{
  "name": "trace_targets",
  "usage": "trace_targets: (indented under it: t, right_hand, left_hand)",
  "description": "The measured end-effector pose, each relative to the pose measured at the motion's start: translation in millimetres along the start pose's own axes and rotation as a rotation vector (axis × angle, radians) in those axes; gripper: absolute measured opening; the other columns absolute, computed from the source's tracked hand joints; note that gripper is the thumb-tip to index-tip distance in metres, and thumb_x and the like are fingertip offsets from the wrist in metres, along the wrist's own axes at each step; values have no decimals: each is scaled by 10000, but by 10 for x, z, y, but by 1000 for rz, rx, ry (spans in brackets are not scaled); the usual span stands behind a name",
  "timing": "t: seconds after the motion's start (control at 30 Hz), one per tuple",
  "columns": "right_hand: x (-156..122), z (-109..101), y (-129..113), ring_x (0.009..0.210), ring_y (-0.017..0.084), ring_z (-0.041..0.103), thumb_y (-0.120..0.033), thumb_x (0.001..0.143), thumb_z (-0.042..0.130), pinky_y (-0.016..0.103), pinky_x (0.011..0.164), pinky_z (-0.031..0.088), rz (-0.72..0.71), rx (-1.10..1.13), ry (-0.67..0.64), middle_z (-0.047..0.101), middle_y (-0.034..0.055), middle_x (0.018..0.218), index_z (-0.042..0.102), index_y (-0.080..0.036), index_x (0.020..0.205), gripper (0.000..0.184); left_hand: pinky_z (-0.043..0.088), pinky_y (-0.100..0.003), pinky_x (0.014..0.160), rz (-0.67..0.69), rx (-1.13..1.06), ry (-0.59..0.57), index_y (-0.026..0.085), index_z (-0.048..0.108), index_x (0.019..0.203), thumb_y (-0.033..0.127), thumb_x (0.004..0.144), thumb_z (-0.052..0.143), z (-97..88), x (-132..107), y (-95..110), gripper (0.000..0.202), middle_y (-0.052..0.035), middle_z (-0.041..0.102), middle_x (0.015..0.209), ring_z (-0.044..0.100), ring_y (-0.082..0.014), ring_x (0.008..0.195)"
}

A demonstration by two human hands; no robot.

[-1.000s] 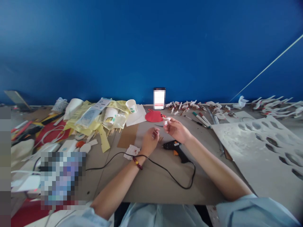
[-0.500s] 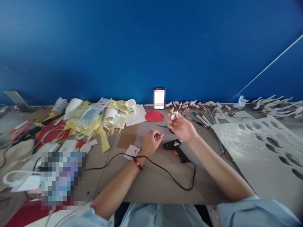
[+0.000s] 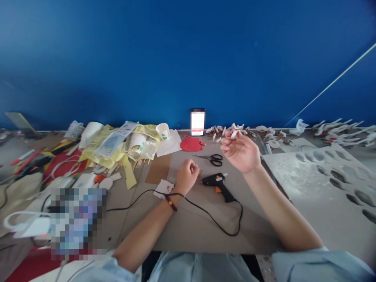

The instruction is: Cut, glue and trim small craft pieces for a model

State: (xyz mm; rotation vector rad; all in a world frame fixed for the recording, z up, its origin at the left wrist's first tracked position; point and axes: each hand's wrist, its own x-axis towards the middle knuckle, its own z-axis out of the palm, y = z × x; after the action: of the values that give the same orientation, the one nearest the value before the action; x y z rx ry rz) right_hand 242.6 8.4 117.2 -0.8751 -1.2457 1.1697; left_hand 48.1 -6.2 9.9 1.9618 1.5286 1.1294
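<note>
My right hand (image 3: pixel 240 152) is raised over the table's far middle, fingers pinched on a small white paper piece (image 3: pixel 234 133), close to a row of similar small white pieces (image 3: pixel 226 130) along the back edge. My left hand (image 3: pixel 186 176) rests on the table as a loose fist, a beaded bracelet on its wrist; whether it holds anything is hidden. A black glue gun (image 3: pixel 219 184) with its black cord (image 3: pixel 205 213) lies just right of the left hand. Black-handled scissors (image 3: pixel 210 158) lie beyond it, uncovered.
A red paper shape (image 3: pixel 190 144) and a standing phone (image 3: pixel 197 122) are at the back. Yellow paper, paper cups (image 3: pixel 163 131) and clutter pile up on the left. A white foam board with cut-out holes (image 3: pixel 323 176) fills the right; markers (image 3: pixel 248 147) lie near it.
My right hand has carried the small white piece up and to the right, toward the back row of pieces, uncovering the scissors. My left hand has curled into a fist and stayed in place.
</note>
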Motion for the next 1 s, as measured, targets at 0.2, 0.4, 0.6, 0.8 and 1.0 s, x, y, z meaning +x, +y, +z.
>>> trace_targets:
  t: [0.2,0.4,0.6,0.8,1.0]
  right_hand:
    - [49,-187,-133,602,150,494,-502,845,504,293,426,291,18,75,78,619,38,878,551,-272,789,241]
    - [73,-181,-126,464,63,339,-383,682,743,236,384,185,109,207,134,521,-38,716,501,-244,730,284]
    - [49,-35,10,442,53,329,-386,647,767,222,395,185,169,23,72,483,-57,586,583,-211,774,284]
    - [5,24,90,506,52,382,-458,683,730,208,423,256,192,-235,34,586,3,754,657,-177,909,369]
    - [-8,41,190,557,80,443,-478,716,694,215,460,307,167,-350,-1,614,29,798,664,-173,959,391]
  left_hand:
    - [422,-245,592,-117,-218,113,207,460,733,360,856,508,30,48,-116,202,20,525,661,534,-123,606]
    - [477,-240,588,-188,-496,136,188,543,972,358,839,544,0,100,-136,216,-50,647,883,632,-134,693]
    - [466,-241,627,-10,-286,204,200,540,694,317,798,609,-26,85,-70,171,-30,634,851,596,-139,759]
    - [450,-248,647,106,-238,239,214,415,659,100,725,531,7,84,-109,176,10,577,738,549,-130,692]
    - [472,-283,691,78,-322,183,207,531,845,34,741,430,-1,70,-88,225,-29,621,867,599,-158,818]
